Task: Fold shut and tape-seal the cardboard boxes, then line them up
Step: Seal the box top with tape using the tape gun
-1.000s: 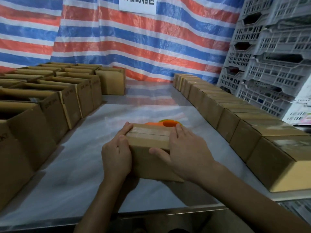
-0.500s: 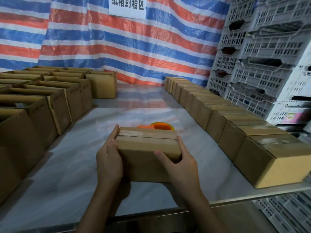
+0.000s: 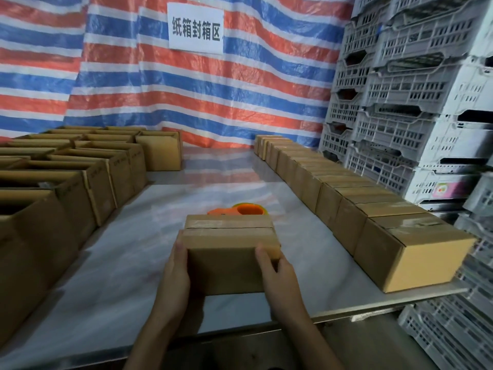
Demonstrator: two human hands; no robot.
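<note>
Dim, warm indoor light. The glossy bench (image 3: 138, 252) shows soft glare ahead of the hands (image 3: 174, 279), with shadow beneath them. Wide-angle bending warps the edges; the focus is slightly soft.

Taped brown cardboard box (image 3: 226, 252) upright, mid-table, row of sealed boxes (image 3: 346, 198) at right

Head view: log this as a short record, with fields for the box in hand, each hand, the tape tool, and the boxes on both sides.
box: top taped shut, held between both hands
left hand: grips the box's left side
right hand: grips its right side, thumb on the front
dispenser: orange, on the table just behind the box
right row: sealed boxes lined along the table's right edge
left boxes: tops open
</note>
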